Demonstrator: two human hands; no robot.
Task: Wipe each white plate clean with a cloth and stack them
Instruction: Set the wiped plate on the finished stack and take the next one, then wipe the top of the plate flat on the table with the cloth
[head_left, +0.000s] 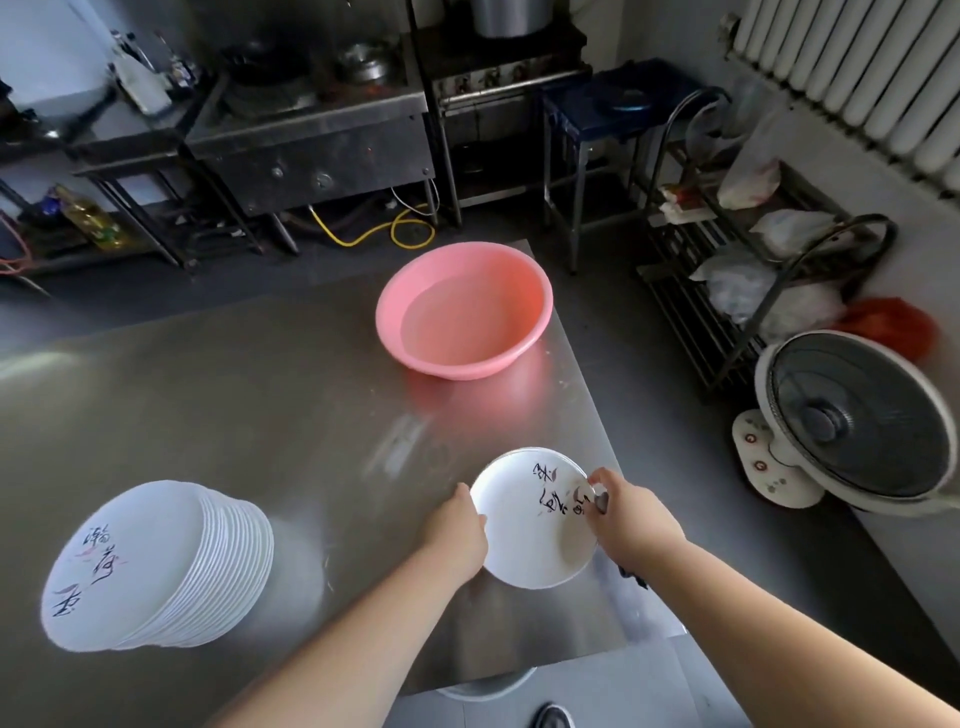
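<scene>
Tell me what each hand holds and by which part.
Left hand grips the white plate by its left rim. Right hand pinches something small and greyish at the right rim; cloth unconfirmed.

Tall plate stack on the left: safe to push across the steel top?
Probably not. The plate stack looks many plates high and leans, so it may shear or topple. It likely weighs a lot. The steel table looks smooth, so it may slide suddenly.

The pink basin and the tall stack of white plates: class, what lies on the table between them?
Nothing: the head view shows only bare steel table between the pink basin and the plate stack.
</scene>
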